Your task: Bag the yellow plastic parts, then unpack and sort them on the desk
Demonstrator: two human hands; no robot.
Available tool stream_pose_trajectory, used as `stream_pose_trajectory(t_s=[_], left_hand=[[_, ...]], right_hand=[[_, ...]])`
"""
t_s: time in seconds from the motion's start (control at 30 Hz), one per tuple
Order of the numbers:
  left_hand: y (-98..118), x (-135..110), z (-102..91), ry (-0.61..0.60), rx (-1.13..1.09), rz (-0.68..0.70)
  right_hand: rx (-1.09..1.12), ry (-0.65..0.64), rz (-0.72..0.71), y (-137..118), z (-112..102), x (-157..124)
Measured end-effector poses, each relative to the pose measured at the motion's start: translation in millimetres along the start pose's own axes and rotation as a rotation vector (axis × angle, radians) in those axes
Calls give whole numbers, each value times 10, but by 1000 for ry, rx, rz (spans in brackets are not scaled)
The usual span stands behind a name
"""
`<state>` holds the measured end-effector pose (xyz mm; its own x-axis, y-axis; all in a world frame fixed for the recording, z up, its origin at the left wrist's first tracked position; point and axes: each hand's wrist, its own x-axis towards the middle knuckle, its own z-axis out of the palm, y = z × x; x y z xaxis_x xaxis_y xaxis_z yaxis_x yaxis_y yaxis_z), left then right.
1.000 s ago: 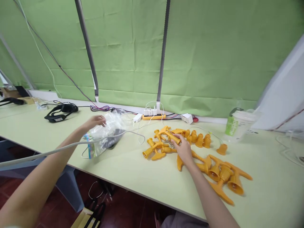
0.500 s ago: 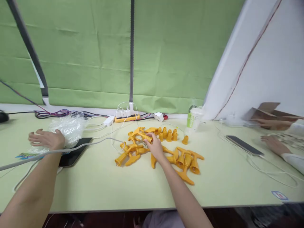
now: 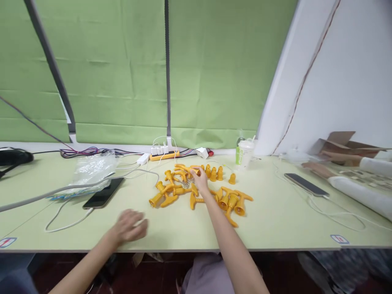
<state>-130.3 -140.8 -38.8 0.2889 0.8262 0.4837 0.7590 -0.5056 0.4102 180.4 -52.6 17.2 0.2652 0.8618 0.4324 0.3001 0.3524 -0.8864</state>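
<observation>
My right hand (image 3: 200,179) is closed on a yellow T-handled plastic piece (image 3: 187,168) with a bell-shaped cup end, held just over the pile. Around and beneath it lie several like pieces, some with a spiral shaft (image 3: 200,200), some with cups such as the one in front (image 3: 156,200). A thin metal chain (image 3: 185,183) lies among them. Separate small yellow cups (image 3: 219,175) stand behind the pile, one (image 3: 232,179) a little apart. Blurred by motion, my left hand (image 3: 130,226) hovers near the front of the table, fingers loosely curled and apart, with nothing visible in it.
A black phone (image 3: 104,194) and clear plastic bags (image 3: 94,169) lie at left, crossed by a grey cable (image 3: 61,190). Behind are a power strip (image 3: 164,156) and a white cup (image 3: 245,155). At right, another phone (image 3: 306,185) lies near another person's hands (image 3: 317,168).
My left hand has come away from the plastic bag, moving right and toward the table's front edge. My right hand keeps its hold on the yellow piece. The camera view has shifted slightly.
</observation>
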Motion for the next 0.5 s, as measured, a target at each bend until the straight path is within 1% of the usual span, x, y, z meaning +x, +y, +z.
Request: stream_pose_trajectory(t_s=[0.03,0.07,0.1,0.13,0.17,0.2,0.23,0.27,0.3,0.37,0.43,0.5], left_hand=[[229,199,130,-103,-71,109],[441,458,236,-106,-138,168],[618,751,320,-60,-200,196],[746,1049,388,17,-265,189],[821,1328,444,84,-338,158],[842,1568,494,121,-425,116],[817,1760,539,113,-525,61],[757,1901,581,60,-613,9],[676,1993,620,11,-678,-32],[514,2053,681,-42,-780,-85],[418,2000,700,-46,-866,-126],[406,1910,669,-36,-932,-170]], right_hand=[[50,-15,31,13,-15,49],[93,-33,60,28,-22,100],[125,-54,84,47,-19,151],[151,-72,101,68,-6,199],[172,-85,113,91,18,243],[187,-98,120,116,49,281],[211,-115,130,142,85,311],[235,-122,147,168,121,332],[266,-133,144,193,152,344],[305,-161,126,227,186,338],[296,-197,92,230,178,302],[232,-224,37,206,146,261]])
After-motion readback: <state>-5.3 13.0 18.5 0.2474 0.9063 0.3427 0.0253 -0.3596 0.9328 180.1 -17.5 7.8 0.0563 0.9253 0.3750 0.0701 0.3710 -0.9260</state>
